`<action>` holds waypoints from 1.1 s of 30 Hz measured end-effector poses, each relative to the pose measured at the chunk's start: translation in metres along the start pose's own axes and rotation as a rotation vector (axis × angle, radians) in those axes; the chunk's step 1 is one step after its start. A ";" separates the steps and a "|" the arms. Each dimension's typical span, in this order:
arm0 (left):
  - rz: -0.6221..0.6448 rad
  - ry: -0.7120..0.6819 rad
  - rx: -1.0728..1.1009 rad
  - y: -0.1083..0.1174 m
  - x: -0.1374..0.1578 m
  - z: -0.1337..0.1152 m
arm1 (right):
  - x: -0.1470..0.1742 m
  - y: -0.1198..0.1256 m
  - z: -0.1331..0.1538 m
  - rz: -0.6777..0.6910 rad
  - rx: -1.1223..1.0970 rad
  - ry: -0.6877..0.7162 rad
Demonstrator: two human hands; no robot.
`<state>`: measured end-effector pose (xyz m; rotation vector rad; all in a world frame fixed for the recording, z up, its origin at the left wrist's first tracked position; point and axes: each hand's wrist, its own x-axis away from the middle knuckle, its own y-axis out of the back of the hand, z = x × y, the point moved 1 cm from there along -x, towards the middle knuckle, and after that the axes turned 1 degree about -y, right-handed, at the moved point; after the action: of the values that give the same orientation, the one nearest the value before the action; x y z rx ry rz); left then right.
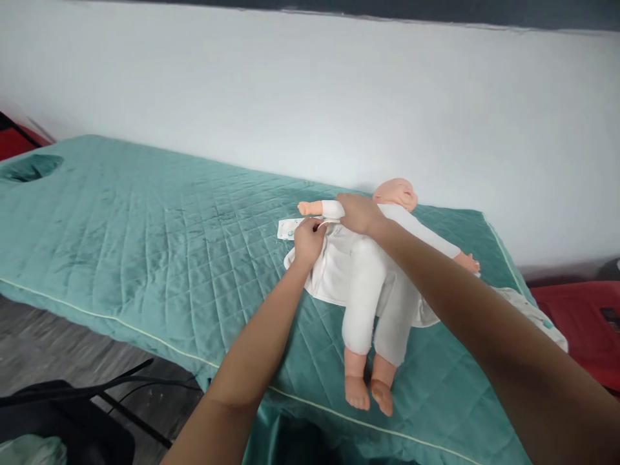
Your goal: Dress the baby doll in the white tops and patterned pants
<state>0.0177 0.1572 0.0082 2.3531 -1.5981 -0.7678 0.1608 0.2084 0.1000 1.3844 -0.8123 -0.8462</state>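
Note:
A baby doll (365, 274) with a white cloth body and bare plastic feet lies on its back on the bed, on top of a spread white baby garment (327, 278). The printed left-side sleeve (287, 229) of the garment sticks out under the doll's forearm. My left hand (309, 242) is closed, pinching the garment's edge near that sleeve. My right hand (356, 213) closes around the doll's upper arm by the shoulder, its fingertips largely hidden. The doll's other arm stretches out to the right, partly behind my forearm.
A green quilted cover (159, 226) lies over the long bed, with a hole at its far left end. A white wall (242, 90) runs behind. Red chairs (581, 323) stand beyond both ends. Printed cloth (530, 313) lies at the right edge. A dark object with cables is lower left.

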 end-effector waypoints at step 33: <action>0.078 -0.356 -0.026 0.005 0.014 -0.007 | 0.036 -0.021 -0.014 0.048 0.174 -0.079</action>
<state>0.0214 0.1416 0.0123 2.2124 -1.7844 -1.2373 0.1896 0.1836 0.0782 1.4847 -0.9952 -0.8128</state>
